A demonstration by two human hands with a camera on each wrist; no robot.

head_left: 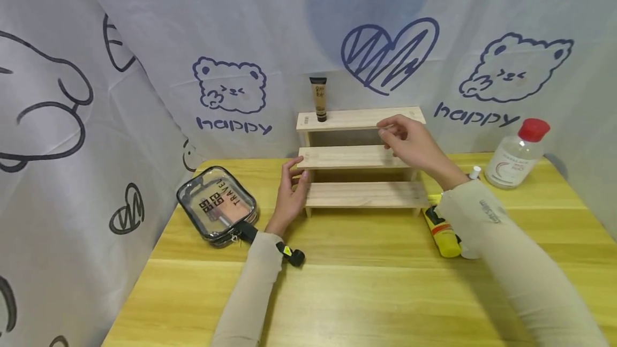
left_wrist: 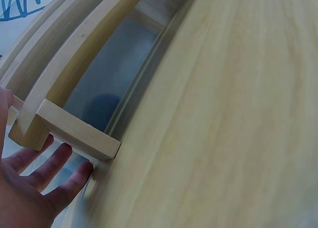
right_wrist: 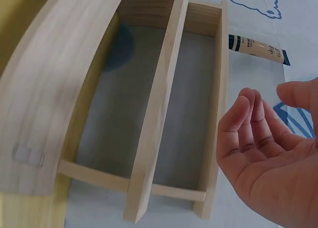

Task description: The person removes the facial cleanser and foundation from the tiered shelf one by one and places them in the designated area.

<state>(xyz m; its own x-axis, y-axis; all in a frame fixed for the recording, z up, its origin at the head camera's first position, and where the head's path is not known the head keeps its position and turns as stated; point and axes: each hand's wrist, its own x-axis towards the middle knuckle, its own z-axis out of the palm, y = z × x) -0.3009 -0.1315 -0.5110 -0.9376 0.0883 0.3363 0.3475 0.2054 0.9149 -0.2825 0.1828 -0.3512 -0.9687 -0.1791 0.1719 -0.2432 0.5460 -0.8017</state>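
Observation:
A three-step wooden rack stands at the back of the yellow table. A beige tube with a black cap stands upright on its top step, also seen in the right wrist view as the tube. My left hand is open, fingers straight against the rack's left end; the left hand lies beside the side piece. My right hand hovers in front of the top step with loosely curled fingers, and the right hand holds nothing.
A clear travel pouch lies left of the rack. A yellow tube lies by my right forearm. A clear bottle with a red cap and a small white cap stand at the right. A printed cloth backdrop walls the table.

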